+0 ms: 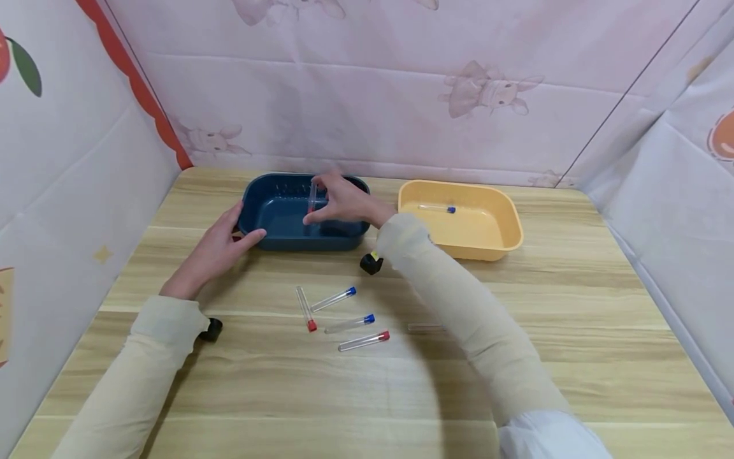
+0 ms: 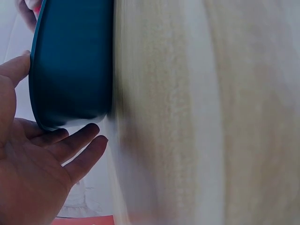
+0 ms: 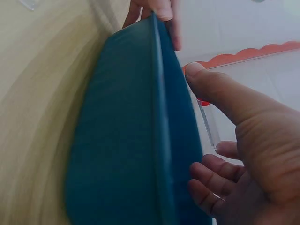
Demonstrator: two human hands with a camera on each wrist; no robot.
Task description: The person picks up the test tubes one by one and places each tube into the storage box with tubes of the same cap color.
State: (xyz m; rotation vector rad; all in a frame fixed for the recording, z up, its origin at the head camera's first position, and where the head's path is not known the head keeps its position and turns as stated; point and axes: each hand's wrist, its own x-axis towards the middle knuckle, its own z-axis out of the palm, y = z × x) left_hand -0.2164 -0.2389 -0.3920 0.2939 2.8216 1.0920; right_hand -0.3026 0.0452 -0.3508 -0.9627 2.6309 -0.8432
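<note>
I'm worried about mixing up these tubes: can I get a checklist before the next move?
1. Slim clear tube with a red cap pinched by right hand: ok.
2. That tube over the dark blue rectangular plastic bin: ok.
3. Left hand touching that bin's left end: ok.
4. Yellow rectangular plastic bin holding a blue-capped clear tube: ok.
5. Wood-grain table cleared of tubes: not ok; two red-capped tubes and two blue-capped tubes lie there.
6. Cap colour on the clear tube partly hidden by the cream right sleeve: cannot tell.
</note>
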